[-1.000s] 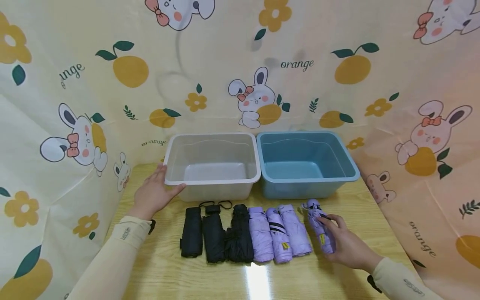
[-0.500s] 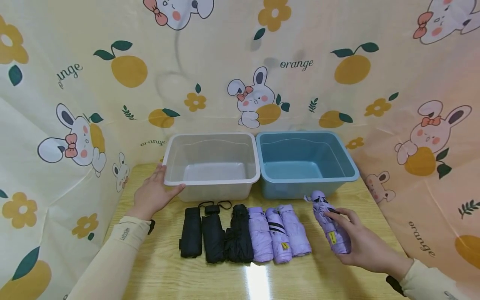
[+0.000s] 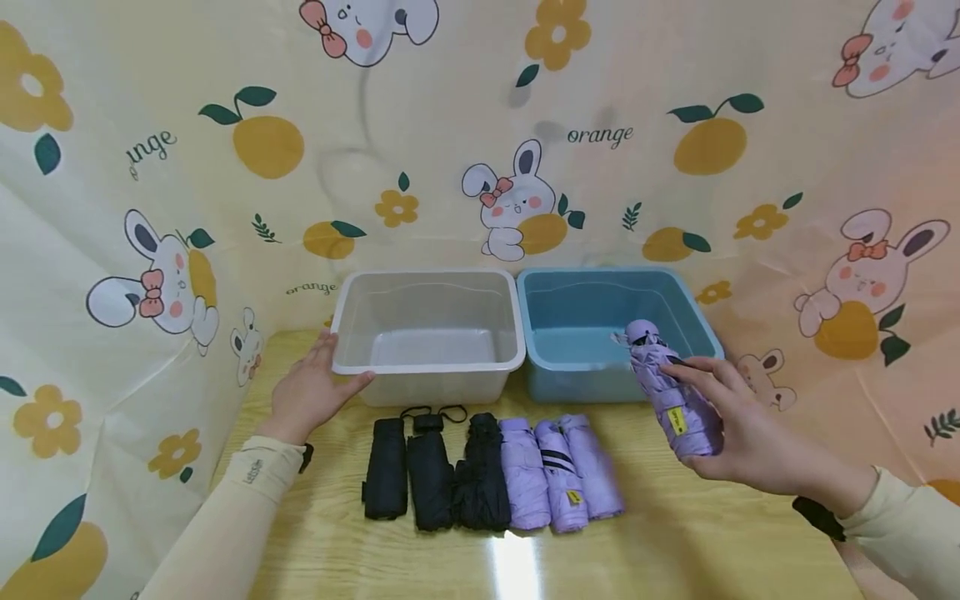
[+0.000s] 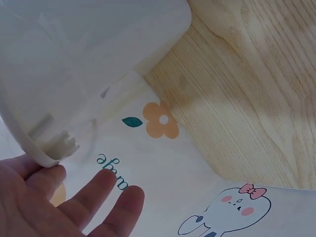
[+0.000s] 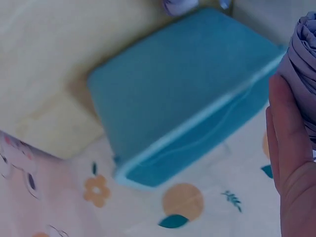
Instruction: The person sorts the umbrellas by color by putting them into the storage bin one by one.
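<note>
Barely begun, I judge: my right grip [image 3: 753, 437] holds a purple umbrella [image 3: 667, 387] near the blue bin [image 3: 585, 385], my relaxed left grip [image 3: 311, 393] touches the white bin [image 3: 435, 387], six more umbrellas [image 3: 483, 483] lie on the surface [image 3: 322, 517], and neither bin shows any.

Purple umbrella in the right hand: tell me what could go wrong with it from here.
1. The purple umbrella overlaps the front rim of the blue bin in the head view, so it might catch there if carried in too low.
2. The left hand touches only the white bin; a bump could shift the unsteadied blue one.
3. The right hand grips nearer the umbrella's lower end, so the free top might swing or tip.
</note>
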Available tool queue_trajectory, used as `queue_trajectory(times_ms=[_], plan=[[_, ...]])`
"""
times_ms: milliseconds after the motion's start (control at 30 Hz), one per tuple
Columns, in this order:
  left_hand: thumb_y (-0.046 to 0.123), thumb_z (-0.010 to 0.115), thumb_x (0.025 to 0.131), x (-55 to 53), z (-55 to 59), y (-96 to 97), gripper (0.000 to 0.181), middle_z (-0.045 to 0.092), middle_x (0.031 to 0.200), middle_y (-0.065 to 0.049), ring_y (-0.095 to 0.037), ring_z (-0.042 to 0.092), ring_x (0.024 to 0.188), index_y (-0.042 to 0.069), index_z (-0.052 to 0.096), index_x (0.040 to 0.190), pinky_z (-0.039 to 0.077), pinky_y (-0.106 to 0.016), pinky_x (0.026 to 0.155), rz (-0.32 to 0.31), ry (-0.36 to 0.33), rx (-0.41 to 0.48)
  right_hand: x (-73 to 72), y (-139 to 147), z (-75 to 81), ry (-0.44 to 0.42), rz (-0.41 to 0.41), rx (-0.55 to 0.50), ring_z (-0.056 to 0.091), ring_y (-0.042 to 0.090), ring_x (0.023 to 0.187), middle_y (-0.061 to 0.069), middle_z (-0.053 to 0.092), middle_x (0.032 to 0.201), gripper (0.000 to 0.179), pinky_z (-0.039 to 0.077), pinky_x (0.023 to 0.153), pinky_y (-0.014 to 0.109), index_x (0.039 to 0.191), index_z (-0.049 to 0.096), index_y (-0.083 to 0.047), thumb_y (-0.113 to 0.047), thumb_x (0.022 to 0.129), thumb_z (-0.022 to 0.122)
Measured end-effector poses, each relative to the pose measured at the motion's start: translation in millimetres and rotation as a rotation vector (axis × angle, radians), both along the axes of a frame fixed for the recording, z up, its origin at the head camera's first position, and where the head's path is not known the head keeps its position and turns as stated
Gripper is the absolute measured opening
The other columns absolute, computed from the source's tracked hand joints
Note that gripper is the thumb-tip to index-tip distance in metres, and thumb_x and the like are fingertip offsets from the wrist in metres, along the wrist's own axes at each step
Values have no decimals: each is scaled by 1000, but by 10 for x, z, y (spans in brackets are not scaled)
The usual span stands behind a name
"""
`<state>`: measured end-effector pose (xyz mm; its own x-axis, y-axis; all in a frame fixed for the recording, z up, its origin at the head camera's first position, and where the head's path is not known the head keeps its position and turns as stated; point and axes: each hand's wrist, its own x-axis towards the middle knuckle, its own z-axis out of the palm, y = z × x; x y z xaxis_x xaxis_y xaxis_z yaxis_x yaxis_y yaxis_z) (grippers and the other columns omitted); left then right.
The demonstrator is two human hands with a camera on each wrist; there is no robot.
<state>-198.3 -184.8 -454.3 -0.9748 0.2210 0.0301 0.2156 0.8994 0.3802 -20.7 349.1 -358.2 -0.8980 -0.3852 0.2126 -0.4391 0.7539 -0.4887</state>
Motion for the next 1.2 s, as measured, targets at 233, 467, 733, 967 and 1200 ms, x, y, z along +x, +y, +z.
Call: queue_trajectory(times_ms=[233, 467, 733, 967, 1200], plan=[[75, 52, 88, -29, -27, -41, 108, 22, 160, -24, -52, 36, 134, -4, 23, 156, 43, -63, 93, 0, 10, -3, -376, -28, 200, -14, 8, 77, 50, 33, 102, 20, 31, 141, 108, 54, 63, 25, 152, 37, -10, -2, 60, 93], [72, 56, 88, -30, -58, -49, 106, 25, 159, -25, -53, 38, 132, -5, 25, 155, 43, -63, 93, 8, 14, -7, -805, -106, 291, -185, -12, 60, 46, 38, 108, 22, 26, 141, 103, 55, 70, 29, 153, 33, -9, -5, 68, 91], [73, 54, 88, -81, -123, -53, 106, 25, 160, -22, -51, 39, 133, -2, 24, 156, 44, -62, 93, 14, 36, -4, -1319, -207, 308, -283, -78, 141, 45, 41, 109, 28, 23, 145, 104, 53, 74, 40, 154, 32, -10, -24, 70, 92], [75, 54, 86, -87, -115, -67, 107, 27, 159, -22, -51, 43, 130, -2, 27, 155, 45, -62, 92, 29, 57, -12, -1721, -333, 234, -363, -98, 199, 49, 42, 107, 28, 27, 142, 102, 55, 77, 46, 154, 31, -12, -28, 72, 90], [75, 54, 87, -79, -124, -38, 106, 29, 158, -21, -49, 45, 129, -2, 28, 155, 46, -61, 91, 27, 64, -27, -2023, -420, 66, -464, -85, 193, 47, 44, 107, 30, 23, 140, 103, 56, 75, 42, 153, 30, -9, -26, 70, 89]])
